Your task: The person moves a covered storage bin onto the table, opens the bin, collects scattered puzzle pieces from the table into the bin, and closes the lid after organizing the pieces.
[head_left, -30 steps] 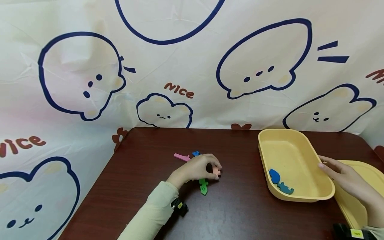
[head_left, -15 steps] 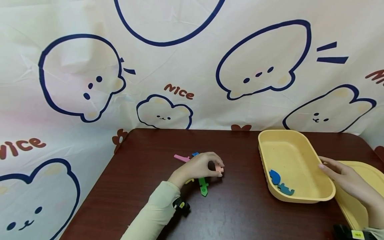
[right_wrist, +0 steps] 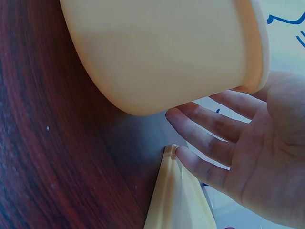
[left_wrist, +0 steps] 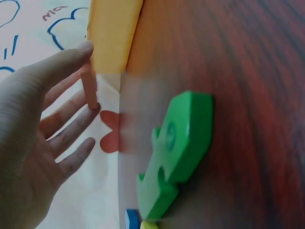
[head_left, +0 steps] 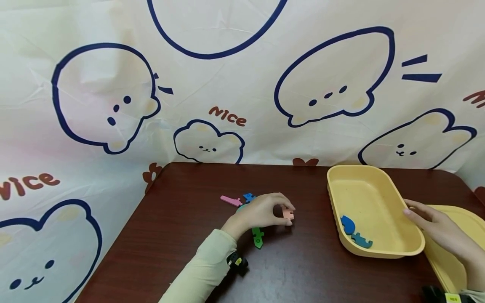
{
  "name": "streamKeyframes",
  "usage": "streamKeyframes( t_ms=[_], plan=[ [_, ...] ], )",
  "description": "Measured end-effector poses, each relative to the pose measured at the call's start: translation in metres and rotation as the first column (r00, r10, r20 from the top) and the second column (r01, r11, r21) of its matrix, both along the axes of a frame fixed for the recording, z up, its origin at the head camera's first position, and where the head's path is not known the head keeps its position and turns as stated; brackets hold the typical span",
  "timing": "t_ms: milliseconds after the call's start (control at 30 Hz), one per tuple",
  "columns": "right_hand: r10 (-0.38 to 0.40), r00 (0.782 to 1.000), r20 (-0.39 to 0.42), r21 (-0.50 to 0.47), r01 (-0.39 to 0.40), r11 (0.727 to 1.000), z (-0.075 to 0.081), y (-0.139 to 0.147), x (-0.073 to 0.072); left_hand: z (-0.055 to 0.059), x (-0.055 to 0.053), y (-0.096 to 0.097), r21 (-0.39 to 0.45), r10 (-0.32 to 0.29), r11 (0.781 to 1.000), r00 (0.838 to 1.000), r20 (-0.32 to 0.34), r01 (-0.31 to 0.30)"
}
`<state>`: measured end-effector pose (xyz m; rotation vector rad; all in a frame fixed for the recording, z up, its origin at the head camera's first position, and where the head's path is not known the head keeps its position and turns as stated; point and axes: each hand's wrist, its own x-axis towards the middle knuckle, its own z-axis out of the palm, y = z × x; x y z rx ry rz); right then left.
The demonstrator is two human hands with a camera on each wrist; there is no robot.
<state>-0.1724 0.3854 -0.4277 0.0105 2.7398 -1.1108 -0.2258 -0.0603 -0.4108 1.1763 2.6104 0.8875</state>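
Observation:
My left hand (head_left: 267, 210) pinches a small pink puzzle piece (head_left: 288, 213) between thumb and fingers, just above the dark table. In the left wrist view the pink piece (left_wrist: 88, 88) is seen edge-on. Under and behind this hand lie a green puzzle piece (head_left: 257, 238), a blue piece (head_left: 249, 197) and a long pink piece (head_left: 230, 200), with others partly hidden. My right hand (head_left: 435, 221) holds the right rim of a yellow box (head_left: 373, 210), its fingers along the outer wall (right_wrist: 162, 57). Inside the box are a blue piece (head_left: 347, 225) and a teal piece (head_left: 361, 240).
A yellow lid (head_left: 449, 261) lies flat at the right, partly under the box and my right arm. The brown table (head_left: 303, 269) ends at the back against a white cloth (head_left: 257, 84) with printed cartoon bears.
My left hand has moved right with the pink puzzle piece, toward the box, uncovering more of the blue piece behind it. The right hand and the box stay in place.

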Motion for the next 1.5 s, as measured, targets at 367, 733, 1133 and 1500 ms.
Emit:
streamKeyframes(
  t_ms=[367, 733, 1133, 1500],
  plan=[
    [-0.008, 1.0, -0.021, 0.006, 0.009, 1.0, -0.003, 0.003, 0.003, 0.007, 0.001, 0.023, 0.02, -0.01, 1.0, 0.995, -0.095, 0.012],
    [-0.006, 1.0, -0.029, 0.021, 0.006, 1.0, -0.003, 0.004, 0.003, 0.011, 0.003, 0.039, 0.025, -0.02, 0.999, 0.994, -0.106, 0.023],
    [-0.012, 1.0, -0.02, 0.014, 0.012, 1.0, -0.004, 0.004, 0.002, 0.016, 0.003, 0.053, 0.037, -0.019, 0.999, 0.991, -0.129, 0.024],
    [0.003, 1.0, -0.015, 0.016, -0.003, 1.0, -0.005, 0.002, 0.0, 0.025, 0.001, 0.069, 0.03, -0.02, 0.999, 0.988, -0.156, 0.025]
  ],
)
